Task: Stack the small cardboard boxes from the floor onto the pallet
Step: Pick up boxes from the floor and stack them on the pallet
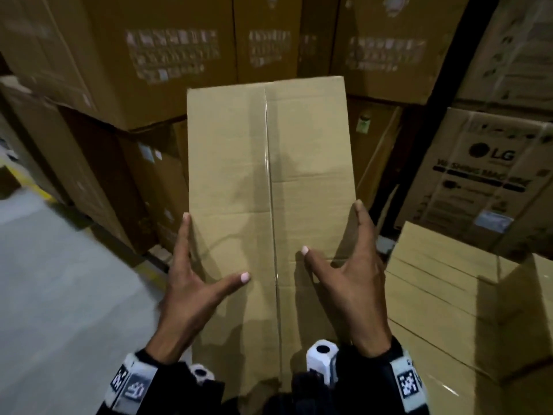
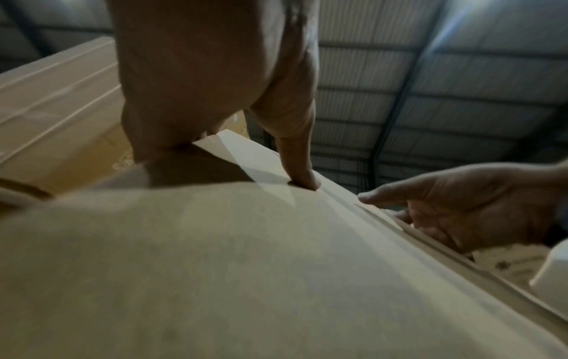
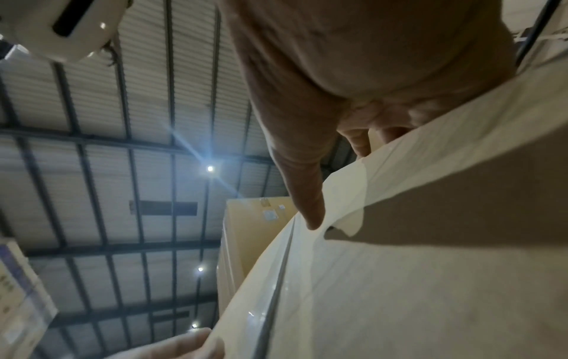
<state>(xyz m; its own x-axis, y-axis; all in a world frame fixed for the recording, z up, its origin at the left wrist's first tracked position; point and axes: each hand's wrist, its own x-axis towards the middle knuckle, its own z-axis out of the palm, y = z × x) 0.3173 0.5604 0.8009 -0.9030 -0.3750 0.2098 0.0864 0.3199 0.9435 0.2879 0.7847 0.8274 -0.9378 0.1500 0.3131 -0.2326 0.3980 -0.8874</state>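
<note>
currently, going left to right in the head view: grey floor (image 1: 59,295) at far left, then a wall of large stacked cartons (image 1: 125,70) behind. left hand (image 1: 191,283) lies flat along the left edge of the cardboard box (image 1: 269,181), fingers (image 1: 184,235) straight down the side, thumb spread onto the top face; nothing curled round it. box is held up between both hands, long axis pointing away, taped centre seam (image 1: 270,187) facing up. right hand (image 1: 356,283) mirrors this on the right edge, fingers extended, thumb on top. right of it, stacked small boxes (image 1: 443,283) sit lower down; an lg-printed carton (image 1: 484,181) stands behind them. pallet itself not discernible.
</note>
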